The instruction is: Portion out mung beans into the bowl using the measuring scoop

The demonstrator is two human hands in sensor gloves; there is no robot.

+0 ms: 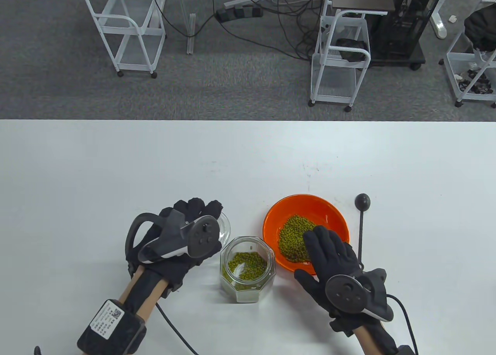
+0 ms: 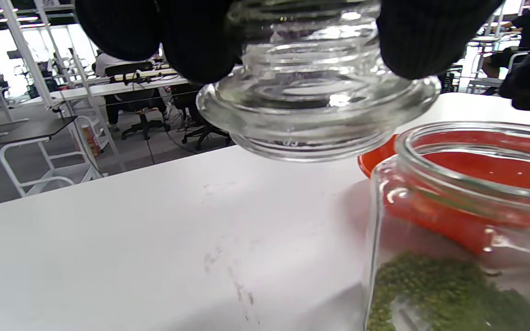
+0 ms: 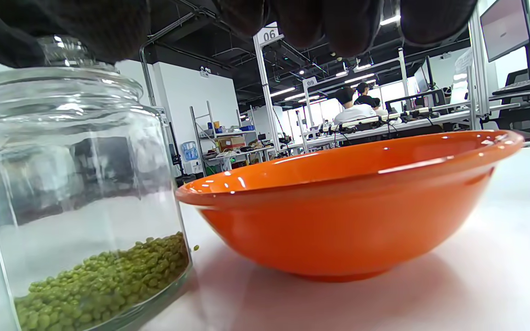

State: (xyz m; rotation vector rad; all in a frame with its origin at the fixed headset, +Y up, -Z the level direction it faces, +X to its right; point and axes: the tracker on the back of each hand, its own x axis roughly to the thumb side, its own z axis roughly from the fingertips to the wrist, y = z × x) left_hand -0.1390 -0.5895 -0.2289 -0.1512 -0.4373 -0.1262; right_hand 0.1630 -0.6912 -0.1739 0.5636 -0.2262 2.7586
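Nearest the person, the right hand (image 1: 333,262) is lying flat with straight fingers, holding nothing, its fingertips reaching over the near rim of the bowl (image 1: 337,215); a careless lift here is risking a knock that tips the bowl or scatters the beans (image 1: 296,239) already heaped in it. Just left, the jar (image 1: 248,268) is standing open and upright, a shallow layer of beans at its bottom, close beside the bowl but whether touching is not plain. The left hand (image 1: 182,235) is gripping the glass lid (image 2: 315,105) from above, curled fingers around its top, holding it clear of the counter (image 1: 116,169) beside the jar mouth; glass on glass is the hazard if the lid is coming down off-centre, chipping or toppling the jar. Right of the bowl, the scoop (image 1: 362,215) is lying untouched, head pointing away. Beyond, the counter is offering wide room to its far edge; the near edge is not showing.
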